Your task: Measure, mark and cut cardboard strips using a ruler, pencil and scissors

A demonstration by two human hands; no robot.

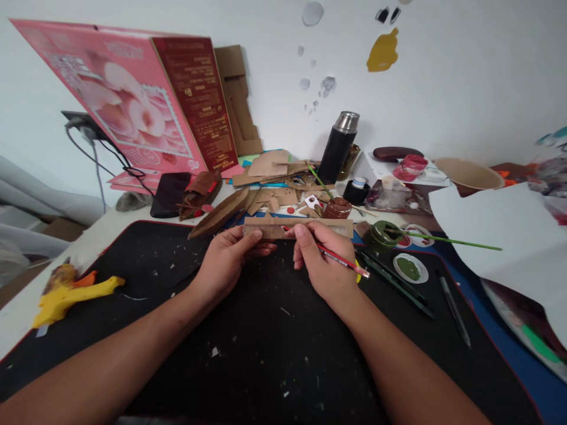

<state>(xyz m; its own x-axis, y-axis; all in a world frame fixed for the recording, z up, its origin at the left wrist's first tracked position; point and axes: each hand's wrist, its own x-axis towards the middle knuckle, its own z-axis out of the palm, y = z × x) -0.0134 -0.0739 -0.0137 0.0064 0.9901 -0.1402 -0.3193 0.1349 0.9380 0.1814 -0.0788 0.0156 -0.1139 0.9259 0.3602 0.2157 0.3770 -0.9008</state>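
My left hand (227, 257) pinches the left part of a narrow strip of brown cardboard (271, 229), thumb on its face and fingers beneath. The strip is raised above the black mat and runs level across both hands. In my right hand (331, 260) rests a red pencil (339, 258), its tip pointing left at the cardboard and its blunt end sticking out past the palm. The right hand's fingers are bent close to the strip and hide its middle. Whether they also touch it I cannot tell.
A black mat (266, 348) covers the front. A yellow glue gun (75, 295) lies left. Behind are cardboard scraps (270, 165), a phone (170, 195), a pink box (146, 106) and a black thermos (339, 147). To the right are a green paint jar (383, 235), a paint lid (411, 268) and pens (454, 310).
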